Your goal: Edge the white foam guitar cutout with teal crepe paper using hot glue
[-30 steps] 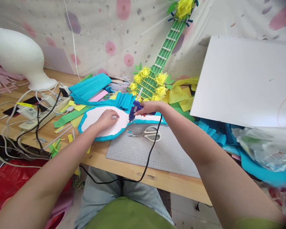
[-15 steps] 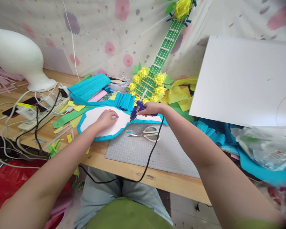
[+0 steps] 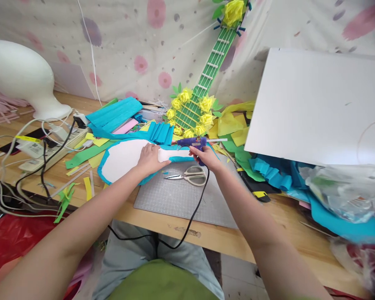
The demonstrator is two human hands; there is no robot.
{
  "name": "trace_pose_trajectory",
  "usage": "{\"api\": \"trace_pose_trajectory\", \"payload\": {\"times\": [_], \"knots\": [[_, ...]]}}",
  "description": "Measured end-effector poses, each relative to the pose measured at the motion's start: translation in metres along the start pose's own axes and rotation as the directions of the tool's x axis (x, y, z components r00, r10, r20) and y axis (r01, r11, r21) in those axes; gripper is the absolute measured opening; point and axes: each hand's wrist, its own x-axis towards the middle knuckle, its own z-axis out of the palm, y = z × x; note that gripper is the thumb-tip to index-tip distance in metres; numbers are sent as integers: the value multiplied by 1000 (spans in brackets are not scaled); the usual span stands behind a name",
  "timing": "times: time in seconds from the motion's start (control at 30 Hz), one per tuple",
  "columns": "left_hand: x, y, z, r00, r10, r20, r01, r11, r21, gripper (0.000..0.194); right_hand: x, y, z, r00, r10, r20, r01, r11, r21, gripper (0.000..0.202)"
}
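A white guitar-shaped cutout [image 3: 123, 160] with a blue crepe paper border lies flat, its round body at left and narrow neck to the right. My left hand [image 3: 150, 158] rests where body meets neck, fingers and thumb spread on the board. In my right hand [image 3: 206, 156] is a purple glue gun [image 3: 191, 143], held level above the neck with its nozzle to the left. A glue stick [image 3: 218, 140] pokes out of its back, and its black cord [image 3: 196, 208] runs down over the table edge. Scissors [image 3: 187, 177] lie just in front on the grey cutting mat [image 3: 175, 200].
A green paper guitar with yellow flowers [image 3: 203, 87] leans on the back curtain. Blue crepe paper [image 3: 115, 116] lies behind the cutout. At left are a power strip [image 3: 56, 150] and a foam head [image 3: 21, 75]; a large white board [image 3: 318, 104] stands at right.
My left hand has slid right from the round body to the base of the neck, its fingers spreading. The glue gun has turned from pointing down to level and shifted slightly right.
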Motion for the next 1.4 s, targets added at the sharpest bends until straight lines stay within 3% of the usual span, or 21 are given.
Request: {"api": "trace_pose_trajectory", "payload": {"times": [0.23, 0.47, 0.83, 1.03, 1.17, 1.27, 1.33, 1.4], "knots": [[6, 1, 9, 990, -113, 81, 115, 993, -16, 64, -9, 27, 16, 991, 61, -121, -31, 972, 231, 50], [12, 1, 12, 974, -182, 133, 194, 977, -84, 65, -12, 32, 18, 988, 62, -141, -30, 976, 214, 50], [16, 5, 10, 953, -258, 158, 276, 954, -112, 60, -16, 41, 16, 983, 70, -168, 1, 922, 388, 43], [16, 7, 8, 952, -259, 162, 281, 950, -134, 58, -14, 44, 20, 983, 63, -170, 11, 915, 404, 42], [16, 4, 5, 946, -297, 132, 322, 915, -243, 53, -15, 43, 20, 983, 59, -175, 16, 917, 399, 42], [16, -2, 1, 925, -362, 118, 377, 825, -421, 42, -17, 44, 18, 981, 60, -183, 18, 918, 396, 43], [17, -6, -4, 922, -375, 91, 366, 772, -520, 30, -17, 45, 16, 980, 63, -189, 17, 919, 395, 43], [18, -11, -9, 933, -357, 46, 323, 776, -542, 23, -16, 49, 14, 980, 56, -193, 26, 917, 398, 43]]}}
